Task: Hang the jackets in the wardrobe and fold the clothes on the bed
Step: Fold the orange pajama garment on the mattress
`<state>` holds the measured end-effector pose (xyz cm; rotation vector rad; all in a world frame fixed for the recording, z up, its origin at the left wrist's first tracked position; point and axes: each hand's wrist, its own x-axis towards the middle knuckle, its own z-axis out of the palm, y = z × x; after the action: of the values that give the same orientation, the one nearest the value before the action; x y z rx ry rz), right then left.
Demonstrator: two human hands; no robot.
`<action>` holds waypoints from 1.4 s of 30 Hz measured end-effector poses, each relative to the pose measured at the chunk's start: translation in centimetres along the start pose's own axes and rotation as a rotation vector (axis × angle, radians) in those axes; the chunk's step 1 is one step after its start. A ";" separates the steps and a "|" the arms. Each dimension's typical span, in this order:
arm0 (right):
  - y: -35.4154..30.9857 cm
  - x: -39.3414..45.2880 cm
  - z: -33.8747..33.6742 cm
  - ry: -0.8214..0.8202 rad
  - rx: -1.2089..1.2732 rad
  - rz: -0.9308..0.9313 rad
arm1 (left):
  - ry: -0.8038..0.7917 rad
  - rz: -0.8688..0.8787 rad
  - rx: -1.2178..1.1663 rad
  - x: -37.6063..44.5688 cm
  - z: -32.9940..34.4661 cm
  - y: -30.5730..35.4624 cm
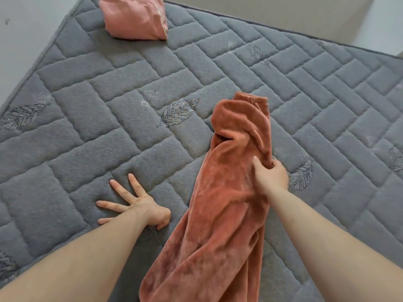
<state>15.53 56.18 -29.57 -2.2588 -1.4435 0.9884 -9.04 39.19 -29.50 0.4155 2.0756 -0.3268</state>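
A rust-orange fleece garment (220, 199) with an elastic waistband lies stretched toward me on the grey quilted bed (109, 118), its upper part doubled over. My right hand (271, 174) grips a fold of it at the right edge, thumb on top of the fabric. To the left of the garment, my left hand (136, 203) rests flat on the bed with its fingers spread and nothing in it. A folded pink garment (134, 17) sits at the bed's far left corner.
The bed's left edge runs diagonally along a pale floor (21, 40). A beige wall or headboard (283, 12) borders the far side. Embroidered leaf patterns mark the quilt.
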 end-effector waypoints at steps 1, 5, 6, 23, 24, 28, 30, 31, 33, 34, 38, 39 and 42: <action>0.1 -0.1 0.0 0.017 0.017 0.022 | 0.002 0.000 0.005 0.0 0.0 0.0; -2.1 0.1 -0.1 0.134 -0.006 -0.001 | 0.002 -0.005 0.014 0.1 0.1 -0.3; -2.9 0.3 -0.2 0.156 -0.011 -0.032 | 0.004 -0.008 0.010 0.1 0.2 -0.3; -10.6 4.4 0.7 0.359 0.200 -0.473 | 0.034 -0.030 -0.043 0.4 0.6 0.5; -11.0 4.5 0.5 0.421 0.281 -0.479 | 0.034 -0.029 -0.044 0.5 0.6 0.5; -9.7 4.8 0.7 0.242 0.123 -0.280 | 0.031 -0.032 -0.041 0.7 0.7 0.4; -7.5 3.6 1.0 0.113 -0.008 -0.265 | 0.031 -0.030 -0.040 0.8 0.7 0.3; -6.2 2.5 1.2 0.080 -0.022 -0.298 | 0.031 -0.029 -0.046 0.8 0.7 0.3; -3.1 -0.8 1.6 0.043 -0.002 -0.391 | 0.036 -0.026 -0.050 0.8 0.7 0.2; -1.2 -2.8 1.8 0.034 0.015 -0.438 | 0.040 -0.023 -0.046 0.7 0.7 0.3; 7.6 -12.7 2.6 0.035 0.101 -0.402 | 0.051 -0.001 -0.032 0.6 0.7 0.1; 9.5 -15.0 2.8 0.037 0.149 -0.321 | 0.054 0.007 -0.021 0.6 0.7 0.1; 13.6 -20.7 3.2 0.085 0.304 -0.019 | 0.077 0.019 -0.004 0.5 0.7 -0.3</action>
<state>17.19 31.33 -31.35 -2.0381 -1.1866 1.0157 -8.85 38.73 -30.32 0.4515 2.1459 -0.2997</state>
